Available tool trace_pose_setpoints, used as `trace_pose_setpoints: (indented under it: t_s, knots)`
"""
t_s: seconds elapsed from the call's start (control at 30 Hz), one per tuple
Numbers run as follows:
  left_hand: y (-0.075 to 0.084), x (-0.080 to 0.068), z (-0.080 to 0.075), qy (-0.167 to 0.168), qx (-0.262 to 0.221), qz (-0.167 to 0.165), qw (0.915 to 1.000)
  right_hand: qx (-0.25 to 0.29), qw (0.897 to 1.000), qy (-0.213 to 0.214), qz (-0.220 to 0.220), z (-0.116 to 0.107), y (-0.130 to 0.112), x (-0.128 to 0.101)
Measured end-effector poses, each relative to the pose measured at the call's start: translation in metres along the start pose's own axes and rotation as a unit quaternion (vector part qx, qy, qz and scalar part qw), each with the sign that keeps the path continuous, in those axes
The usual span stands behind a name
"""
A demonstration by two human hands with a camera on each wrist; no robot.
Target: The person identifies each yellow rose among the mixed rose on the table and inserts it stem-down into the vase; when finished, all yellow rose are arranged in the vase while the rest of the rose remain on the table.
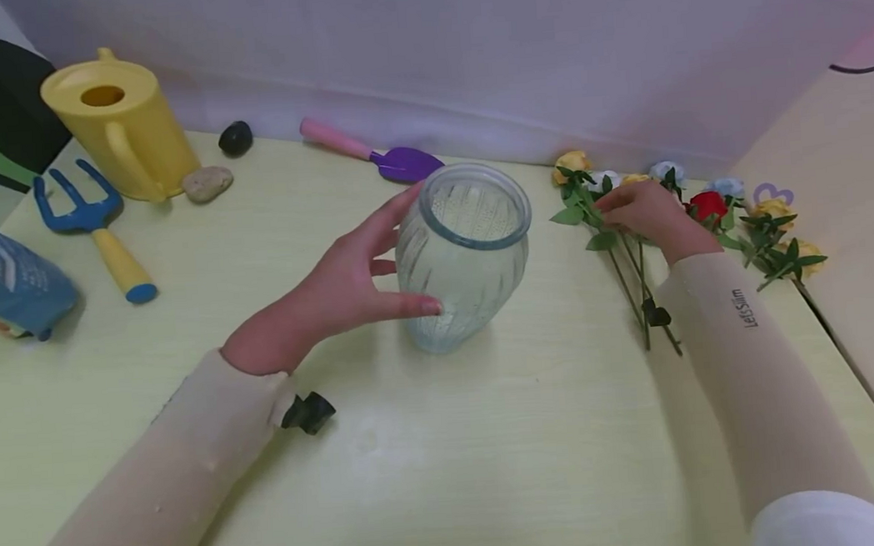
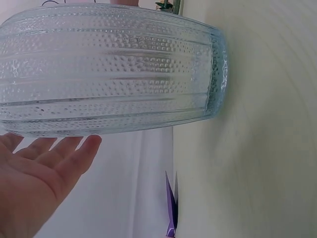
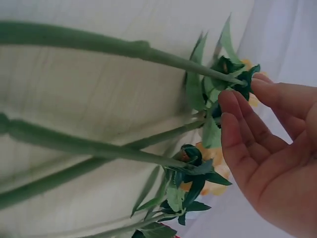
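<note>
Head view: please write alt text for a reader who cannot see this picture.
A left hand touches the side of an upright glass vase on a pale table, while the right hand reaches a row of flowers lying there. A yellow watering can, a blue fork and a purple trowel lie farther back.

The pale yellow worktop (image 1: 493, 453) carries a glass vase (image 1: 463, 259); left of it, a watering can (image 1: 122, 129) and rake (image 1: 96, 227); right, seemingly artificial flowers (image 1: 704, 215).
</note>
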State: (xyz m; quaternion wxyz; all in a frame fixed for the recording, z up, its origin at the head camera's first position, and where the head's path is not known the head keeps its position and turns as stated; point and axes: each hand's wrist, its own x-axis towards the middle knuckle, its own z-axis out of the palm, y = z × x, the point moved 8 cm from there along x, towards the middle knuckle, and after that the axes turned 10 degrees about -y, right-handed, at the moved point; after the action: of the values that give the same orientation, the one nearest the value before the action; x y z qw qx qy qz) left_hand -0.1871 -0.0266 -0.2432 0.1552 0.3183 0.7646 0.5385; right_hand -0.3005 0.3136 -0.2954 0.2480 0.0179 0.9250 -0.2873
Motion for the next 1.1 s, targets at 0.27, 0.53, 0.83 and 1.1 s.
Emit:
trace_pose_setpoints:
  t_s: [0.27,0.53,0.83,1.1]
  knots:
    - [0.000,0.001,0.003,0.005,0.000,0.010,0.9999,0.003,1.000,-0.018,0.021,0.006,0.006,0.014]
    - [0.001,0.000,0.004,0.002,0.001,-0.001,1.0000,0.033,0.999,-0.016,0.020,0.007,0.007,0.016]
    - [-0.001,-0.001,0.004,0.002,-0.005,0.000,1.0000,0.151,0.988,0.017,0.004,0.003,0.005,0.003]
    - [-0.003,0.000,0.001,0.004,0.004,-0.012,0.9999,0.262,0.963,0.054,-0.038,-0.003,-0.017,-0.014]
